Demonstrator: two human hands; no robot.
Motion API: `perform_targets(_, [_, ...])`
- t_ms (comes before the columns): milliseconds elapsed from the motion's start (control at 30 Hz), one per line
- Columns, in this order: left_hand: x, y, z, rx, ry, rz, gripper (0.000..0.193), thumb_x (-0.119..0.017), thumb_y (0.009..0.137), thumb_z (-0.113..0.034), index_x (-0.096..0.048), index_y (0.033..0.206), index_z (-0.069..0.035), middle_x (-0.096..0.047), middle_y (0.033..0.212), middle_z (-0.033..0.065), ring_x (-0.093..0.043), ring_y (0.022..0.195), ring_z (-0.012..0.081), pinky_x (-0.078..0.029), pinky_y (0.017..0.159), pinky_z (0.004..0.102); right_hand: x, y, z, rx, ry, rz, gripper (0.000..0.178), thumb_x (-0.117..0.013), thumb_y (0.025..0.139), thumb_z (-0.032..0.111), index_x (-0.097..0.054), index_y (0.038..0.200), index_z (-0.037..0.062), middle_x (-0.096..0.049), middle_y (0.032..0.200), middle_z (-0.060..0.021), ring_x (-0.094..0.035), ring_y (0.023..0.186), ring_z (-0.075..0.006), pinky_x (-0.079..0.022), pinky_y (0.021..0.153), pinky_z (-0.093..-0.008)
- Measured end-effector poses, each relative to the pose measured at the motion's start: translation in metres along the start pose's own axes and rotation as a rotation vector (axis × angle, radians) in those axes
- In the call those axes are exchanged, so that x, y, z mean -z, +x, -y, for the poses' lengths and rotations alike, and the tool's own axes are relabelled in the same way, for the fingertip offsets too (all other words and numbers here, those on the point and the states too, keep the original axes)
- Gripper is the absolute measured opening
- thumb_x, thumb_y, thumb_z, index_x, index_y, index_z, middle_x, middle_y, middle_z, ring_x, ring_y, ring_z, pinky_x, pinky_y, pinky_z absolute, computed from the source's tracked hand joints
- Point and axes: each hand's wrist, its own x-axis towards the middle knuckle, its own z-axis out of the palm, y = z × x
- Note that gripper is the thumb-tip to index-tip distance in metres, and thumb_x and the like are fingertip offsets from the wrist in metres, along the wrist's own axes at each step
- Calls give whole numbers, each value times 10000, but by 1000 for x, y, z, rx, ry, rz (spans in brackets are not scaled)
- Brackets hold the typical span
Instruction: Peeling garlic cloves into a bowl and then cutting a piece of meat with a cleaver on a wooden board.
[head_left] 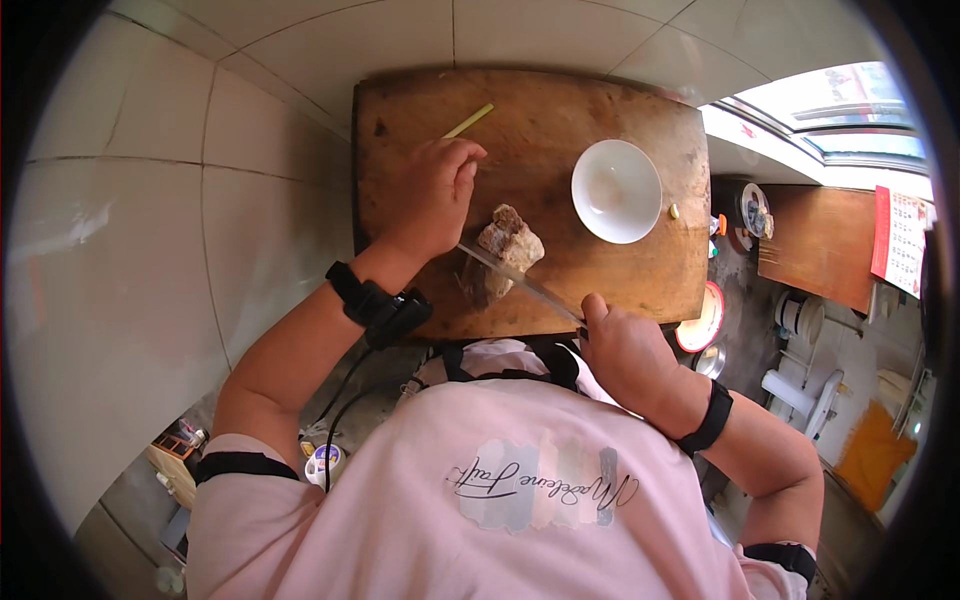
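My right hand (635, 355) grips a knife (535, 289) by its handle. The thin blade, seen nearly edge-on, points up and left across a lumpy brown and pale chunk (512, 238), perhaps meat or a root; its kind is unclear. Beyond the blade's tip, my left hand (437, 195) is closed with its fingers curled, and what lies inside them is hidden. A short yellow-green stalk (469, 121) shows just past the left knuckles; I cannot tell whether the hand touches it. To the right sits a white bowl (617, 192) with a little residue inside.
Everything lies on a worn wooden table (540, 120), against a tiled wall (110, 240) at left and far side. A small pale piece (674, 212) is right of the bowl. Beyond the right edge are a red-rimmed basin (703, 318) and a brown board (815, 245).
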Motion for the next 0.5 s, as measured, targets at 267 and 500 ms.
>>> perform_targets(267, [6, -3, -40, -342, 567, -73, 220, -572, 829, -184, -567, 1017, -71, -586, 1068, 83, -509, 1049, 298, -378, 876, 429, -33, -7, -12, -4, 136, -159, 123, -509, 816, 83, -422, 869, 15, -585, 657, -157, -609, 548, -307, -480, 455, -398])
perform_targets(500, [-10, -3, -50, -333, 584, 30, 247, -573, 830, -248, -576, 1004, -72, -591, 1069, 91, -505, 1051, 299, -378, 876, 430, -33, -8, -18, 32, 242, -159, 108, -480, 820, 59, -429, 892, -4, -593, 670, -184, -604, 584, -351, -478, 500, -435])
